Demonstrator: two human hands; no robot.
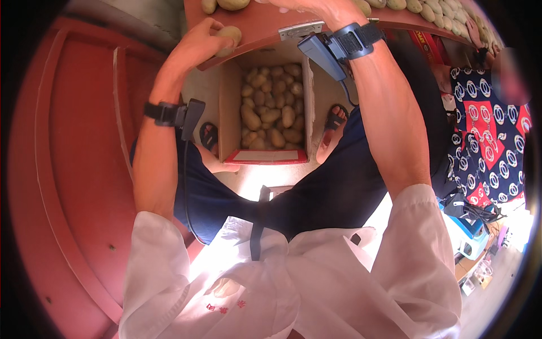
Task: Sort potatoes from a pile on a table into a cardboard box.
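My left hand [205, 42] has its fingers around a potato [230, 37] at the front edge of the red tabletop [258, 27]. Farther right, my right hand [317, 7] reaches over the same tabletop. The upper picture edge cuts off part of it, so what its fingers touch is hidden. Other potatoes [232, 3] lie at the top edge between the two hands. Below the tabletop, between my feet, stands a cardboard box [230, 114] with many loose potatoes [271, 114] inside.
A metal hinge [300, 30] is fixed to the tabletop's edge. Rows of potatoes [440, 12] line the table at upper right, where another person's hand [474, 34] rests. That person wears a patterned garment [487, 135]. A red panel [80, 169] rises at left; a blue-and-white stool [470, 235] stands at right.
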